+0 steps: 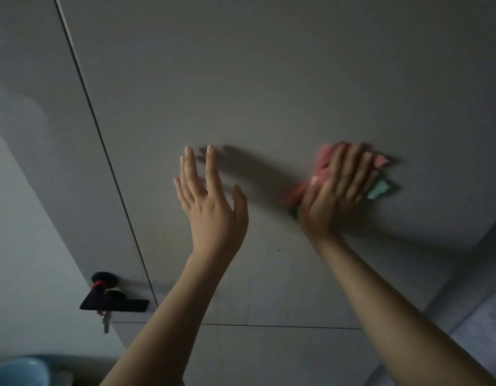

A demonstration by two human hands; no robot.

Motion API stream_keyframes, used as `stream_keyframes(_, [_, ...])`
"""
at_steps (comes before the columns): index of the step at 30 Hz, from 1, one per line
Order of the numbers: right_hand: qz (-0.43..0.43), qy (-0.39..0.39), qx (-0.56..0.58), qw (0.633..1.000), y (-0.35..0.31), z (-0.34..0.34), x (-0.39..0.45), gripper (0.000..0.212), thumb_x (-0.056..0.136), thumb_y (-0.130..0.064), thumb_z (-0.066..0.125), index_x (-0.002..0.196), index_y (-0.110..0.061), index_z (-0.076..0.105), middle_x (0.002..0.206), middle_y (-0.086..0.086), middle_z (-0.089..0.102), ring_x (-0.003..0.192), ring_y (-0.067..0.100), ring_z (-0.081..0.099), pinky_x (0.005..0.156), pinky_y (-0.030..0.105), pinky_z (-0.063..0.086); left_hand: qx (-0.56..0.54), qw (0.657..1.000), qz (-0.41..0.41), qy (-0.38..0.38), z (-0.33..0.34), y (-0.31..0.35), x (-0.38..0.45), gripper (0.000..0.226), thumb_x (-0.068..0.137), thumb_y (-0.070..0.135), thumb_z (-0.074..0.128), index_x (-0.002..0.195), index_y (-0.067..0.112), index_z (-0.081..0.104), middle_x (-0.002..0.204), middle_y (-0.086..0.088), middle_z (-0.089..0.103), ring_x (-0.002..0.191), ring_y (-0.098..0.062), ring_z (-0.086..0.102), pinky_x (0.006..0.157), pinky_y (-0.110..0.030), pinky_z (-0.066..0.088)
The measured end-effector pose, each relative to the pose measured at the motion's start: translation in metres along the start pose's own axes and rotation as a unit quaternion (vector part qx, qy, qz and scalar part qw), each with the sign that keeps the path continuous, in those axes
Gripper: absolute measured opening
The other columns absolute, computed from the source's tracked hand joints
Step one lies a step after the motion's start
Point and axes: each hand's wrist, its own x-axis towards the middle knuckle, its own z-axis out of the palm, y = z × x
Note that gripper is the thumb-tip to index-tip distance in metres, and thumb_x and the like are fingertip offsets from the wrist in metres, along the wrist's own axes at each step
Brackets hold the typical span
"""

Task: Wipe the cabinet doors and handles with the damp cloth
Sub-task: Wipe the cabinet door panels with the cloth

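Observation:
A wide grey cabinet door (pixel 269 87) fills most of the view. My right hand (pixel 338 188) presses a pink and green cloth (pixel 379 188) flat against the door at the right, fingers straight and blurred by motion. My left hand (pixel 210 201) is raised to the left of it with fingers spread and straight, holding nothing, fingertips at or near the door surface. A black handle (pixel 113 299) sticks out at the lower left, with a red-tagged key hanging below it.
A dark vertical seam (pixel 101 140) separates this door from the panel on the left. A horizontal seam (pixel 283 326) runs below the arms. A light blue bowl rim (pixel 15 371) shows at the bottom left corner. Grey floor or wall lies at the lower right.

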Motion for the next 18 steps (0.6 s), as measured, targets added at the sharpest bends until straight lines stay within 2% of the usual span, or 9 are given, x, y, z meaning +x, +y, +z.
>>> stream_keyframes(2, [-0.192, -0.054, 0.001, 0.980, 0.017, -0.002, -0.004, 0.049, 0.100, -0.032, 0.027, 0.143, -0.010, 0.036, 0.147, 0.012, 0.039, 0.136, 0.038, 0.027, 0.117, 0.045, 0.006, 0.005, 1.000, 0.017, 0.002, 0.010, 0.022, 0.000, 0.064, 0.091, 0.029, 0.043, 0.149, 0.014, 0.022, 0.157, -0.019, 0.007, 0.145, -0.032, 0.003, 0.117, -0.045, 0.001])
stream_keyframes(4, [-0.268, -0.067, 0.002, 0.961, 0.063, -0.008, 0.006, 0.046, 0.102, -0.033, 0.025, 0.142, -0.014, 0.036, 0.145, 0.009, 0.041, 0.136, 0.035, 0.030, 0.119, 0.041, 0.005, 0.008, 0.999, 0.034, -0.002, 0.020, 0.042, -0.003, 0.063, 0.092, 0.030, 0.045, 0.149, 0.017, 0.022, 0.157, -0.018, 0.006, 0.145, -0.032, 0.004, 0.116, -0.045, 0.001])
stream_keyframes(6, [-0.188, -0.042, -0.028, 0.981, 0.108, -0.018, 0.021, 0.048, 0.102, -0.032, 0.021, 0.143, -0.012, 0.035, 0.145, 0.016, 0.042, 0.136, 0.037, 0.029, 0.119, 0.040, 0.004, 0.009, 0.999, 0.044, -0.008, 0.030, 0.059, -0.007, 0.063, 0.092, 0.032, 0.046, 0.149, 0.020, 0.023, 0.157, -0.018, 0.005, 0.144, -0.032, 0.006, 0.114, -0.044, 0.004])
stream_keyframes(8, [-0.031, 0.009, -0.035, 0.999, 0.134, -0.026, 0.037, 0.051, 0.100, -0.029, 0.025, 0.145, -0.005, 0.033, 0.148, 0.021, 0.035, 0.138, 0.040, 0.027, 0.118, 0.045, 0.009, 0.006, 0.999, 0.049, -0.016, 0.041, 0.074, -0.011, 0.063, 0.092, 0.033, 0.046, 0.149, 0.021, 0.024, 0.157, -0.019, 0.006, 0.141, -0.032, 0.009, 0.112, -0.045, 0.009])
stream_keyframes(10, [0.105, 0.065, -0.013, 0.992, 0.132, -0.025, 0.042, 0.053, 0.099, -0.026, 0.028, 0.144, 0.000, 0.034, 0.149, 0.024, 0.033, 0.139, 0.039, 0.026, 0.116, 0.050, 0.014, -0.004, 0.998, 0.058, -0.034, 0.054, 0.092, -0.019, 0.063, 0.091, 0.034, 0.047, 0.149, 0.023, 0.024, 0.157, -0.019, 0.006, 0.140, -0.032, 0.010, 0.111, -0.048, 0.012])
stream_keyframes(11, [0.133, 0.081, -0.001, 0.988, 0.122, -0.022, 0.038, 0.053, 0.098, -0.026, 0.028, 0.143, 0.001, 0.034, 0.148, 0.024, 0.034, 0.139, 0.040, 0.026, 0.116, 0.051, 0.014, -0.009, 0.997, 0.060, -0.043, 0.061, 0.099, -0.023, 0.064, 0.090, 0.034, 0.047, 0.149, 0.024, 0.024, 0.157, -0.019, 0.006, 0.140, -0.032, 0.010, 0.111, -0.048, 0.013])
stream_keyframes(13, [0.073, 0.050, -0.003, 0.996, 0.112, -0.017, 0.023, 0.054, 0.097, -0.028, 0.030, 0.144, -0.002, 0.034, 0.147, 0.023, 0.036, 0.138, 0.039, 0.026, 0.118, 0.048, 0.008, -0.016, 0.997, 0.065, -0.050, 0.074, 0.113, -0.027, 0.065, 0.089, 0.035, 0.047, 0.148, 0.024, 0.025, 0.156, -0.020, 0.007, 0.140, -0.032, 0.009, 0.111, -0.049, 0.013])
stream_keyframes(16, [-0.118, -0.053, -0.037, 0.991, 0.150, -0.025, 0.005, 0.051, 0.100, -0.032, 0.025, 0.147, -0.014, 0.027, 0.147, 0.018, 0.038, 0.136, 0.038, 0.026, 0.118, 0.042, 0.006, -0.005, 0.997, 0.063, -0.050, 0.086, 0.117, -0.030, 0.067, 0.087, 0.033, 0.049, 0.149, 0.024, 0.025, 0.156, -0.022, 0.004, 0.143, -0.032, 0.001, 0.114, -0.051, 0.007])
stream_keyframes(18, [-0.068, -0.034, -0.066, 0.995, 0.196, -0.036, 0.016, 0.051, 0.102, -0.031, 0.020, 0.148, -0.010, 0.026, 0.149, 0.020, 0.034, 0.138, 0.038, 0.023, 0.117, 0.040, 0.006, -0.003, 0.997, 0.068, -0.044, 0.091, 0.118, -0.031, 0.069, 0.086, 0.030, 0.051, 0.150, 0.023, 0.024, 0.156, -0.023, 0.003, 0.144, -0.032, 0.000, 0.115, -0.050, 0.005])
